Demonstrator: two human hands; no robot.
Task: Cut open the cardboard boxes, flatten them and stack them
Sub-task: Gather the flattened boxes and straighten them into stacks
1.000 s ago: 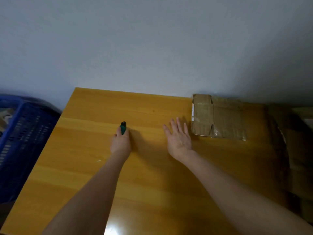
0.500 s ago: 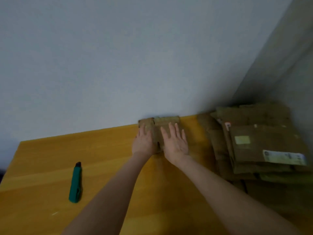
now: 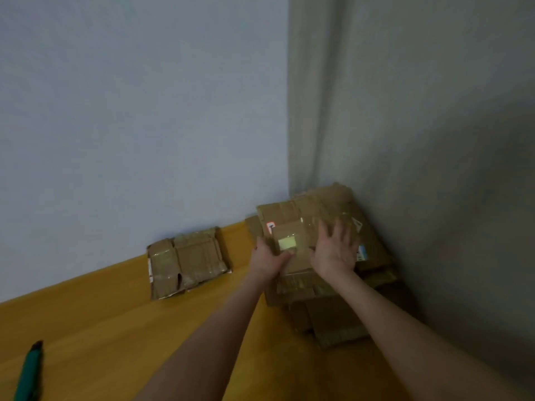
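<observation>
Head cam: both hands are on the top box (image 3: 289, 230) of the cardboard stack (image 3: 333, 322) in the corner, right end of the table (image 3: 115, 328). The left hand (image 3: 269, 260) grips its left edge, thumb on top. The right hand (image 3: 334, 250) lies flat on it, fingers spread. A flattened box (image 3: 188, 259) lies by the wall just left of the stack. The green cutter (image 3: 29, 371) is well apart, bottom left.
</observation>
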